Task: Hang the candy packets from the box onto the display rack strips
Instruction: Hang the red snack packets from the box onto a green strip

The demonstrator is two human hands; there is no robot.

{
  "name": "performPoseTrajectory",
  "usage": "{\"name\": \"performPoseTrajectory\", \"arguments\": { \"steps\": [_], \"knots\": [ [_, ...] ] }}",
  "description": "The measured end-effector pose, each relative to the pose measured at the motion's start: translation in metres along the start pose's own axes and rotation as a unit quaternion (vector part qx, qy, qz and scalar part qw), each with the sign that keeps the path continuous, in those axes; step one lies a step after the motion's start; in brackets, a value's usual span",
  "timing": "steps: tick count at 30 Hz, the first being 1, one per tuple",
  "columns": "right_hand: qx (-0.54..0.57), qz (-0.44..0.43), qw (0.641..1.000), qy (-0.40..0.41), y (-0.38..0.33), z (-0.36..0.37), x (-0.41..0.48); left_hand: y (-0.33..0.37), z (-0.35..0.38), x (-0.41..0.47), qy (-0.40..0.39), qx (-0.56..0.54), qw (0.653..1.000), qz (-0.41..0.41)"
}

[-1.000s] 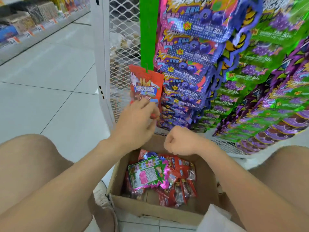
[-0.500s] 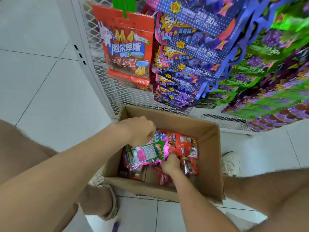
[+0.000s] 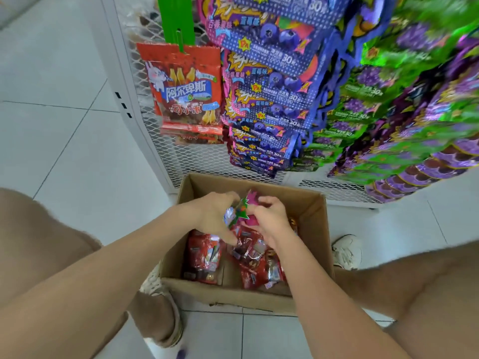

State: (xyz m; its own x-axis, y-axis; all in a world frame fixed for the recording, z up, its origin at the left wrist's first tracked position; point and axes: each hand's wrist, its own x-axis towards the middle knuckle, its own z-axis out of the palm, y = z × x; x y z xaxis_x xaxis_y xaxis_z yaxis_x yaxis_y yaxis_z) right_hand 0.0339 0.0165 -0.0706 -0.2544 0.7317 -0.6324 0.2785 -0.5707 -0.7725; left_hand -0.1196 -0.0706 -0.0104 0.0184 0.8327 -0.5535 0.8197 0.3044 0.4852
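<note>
An open cardboard box (image 3: 308, 203) stands on the floor between my knees, with several red candy packets (image 3: 204, 255) inside. Over the box my left hand (image 3: 215, 211) and my right hand (image 3: 269, 218) both grip a pink-and-green star-edged packet (image 3: 246, 206), one on each side. A green display strip (image 3: 178, 22) hangs on the white mesh rack, and a red packet (image 3: 186, 92) hangs from its lowest hook. The strip's upper part is cut off by the frame.
Right of the green strip hang dense columns of blue packets (image 3: 272, 86) and green-purple grape packets (image 3: 404, 112). The white mesh rack panel (image 3: 181, 156) stands just behind the box. White tiled floor (image 3: 64, 112) lies to the left. My shoes (image 3: 347, 251) flank the box.
My left hand left the hung red packet and dropped into the box. My right hand rose from the red packets, and both hands now hold the pink-and-green packet, lifted and turned on edge.
</note>
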Motion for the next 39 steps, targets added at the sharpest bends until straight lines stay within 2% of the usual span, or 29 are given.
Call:
{"name": "performPoseTrajectory", "arguments": {
  "steps": [2,4,7,9,10,12,15,18,20,21,22,25,27,31,33,35,37,39],
  "knots": [
    [0.04,-0.009,0.998,-0.038,-0.026,-0.001,-0.023,0.011,0.008,-0.006,0.038,-0.048,0.998,0.014],
    [0.045,-0.025,0.997,-0.065,-0.051,-0.007,-0.05,0.022,0.011,-0.014,0.107,-0.066,0.991,0.037],
    [0.058,-0.045,0.987,-0.143,-0.079,-0.022,-0.089,0.032,0.001,-0.03,0.218,-0.134,0.961,0.104],
    [0.016,-0.064,0.984,-0.163,-0.097,-0.033,-0.113,0.037,-0.008,-0.044,0.219,-0.19,0.946,0.146],
    [-0.022,-0.084,0.985,-0.146,-0.103,-0.038,-0.123,0.042,-0.011,-0.05,0.215,-0.205,0.942,0.157],
    [-0.155,-0.18,0.97,-0.051,-0.111,-0.045,-0.137,0.057,-0.014,-0.06,0.225,-0.233,0.932,0.163],
    [-0.321,-0.332,0.882,0.094,-0.123,-0.057,-0.161,0.076,-0.025,-0.074,0.273,-0.259,0.914,0.15],
    [-0.386,-0.418,0.804,0.177,-0.136,-0.071,-0.179,0.092,-0.054,-0.096,0.298,-0.3,0.896,0.131],
    [-0.385,-0.481,0.752,0.233,-0.149,-0.078,-0.185,0.104,-0.078,-0.113,0.326,-0.326,0.876,0.14],
    [-0.364,-0.512,0.739,0.241,-0.159,-0.08,-0.188,0.113,-0.092,-0.123,0.346,-0.339,0.863,0.146],
    [-0.329,-0.537,0.744,0.223,-0.171,-0.082,-0.192,0.121,-0.106,-0.134,0.365,-0.352,0.848,0.153],
    [-0.216,-0.57,0.788,0.088,-0.221,-0.083,-0.22,0.146,-0.151,-0.163,0.42,-0.371,0.805,0.195],
    [-0.183,-0.605,0.773,0.058,-0.256,-0.079,-0.238,0.162,-0.181,-0.174,0.489,-0.328,0.775,0.23],
    [-0.206,-0.665,0.704,0.142,-0.322,-0.066,-0.266,0.201,-0.244,-0.194,0.648,-0.177,0.707,0.222],
    [-0.26,-0.67,0.664,0.206,-0.353,-0.059,-0.276,0.22,-0.274,-0.202,0.67,-0.108,0.7,0.223],
    [-0.315,-0.656,0.63,0.272,-0.382,-0.053,-0.283,0.238,-0.302,-0.205,0.674,-0.092,0.702,0.211],
    [-0.328,-0.651,0.617,0.297,-0.409,-0.048,-0.286,0.253,-0.329,-0.203,0.666,-0.117,0.711,0.193],
    [-0.325,-0.651,0.623,0.287,-0.434,-0.043,-0.286,0.262,-0.352,-0.2,0.653,-0.166,0.715,0.186]
  ]
}}
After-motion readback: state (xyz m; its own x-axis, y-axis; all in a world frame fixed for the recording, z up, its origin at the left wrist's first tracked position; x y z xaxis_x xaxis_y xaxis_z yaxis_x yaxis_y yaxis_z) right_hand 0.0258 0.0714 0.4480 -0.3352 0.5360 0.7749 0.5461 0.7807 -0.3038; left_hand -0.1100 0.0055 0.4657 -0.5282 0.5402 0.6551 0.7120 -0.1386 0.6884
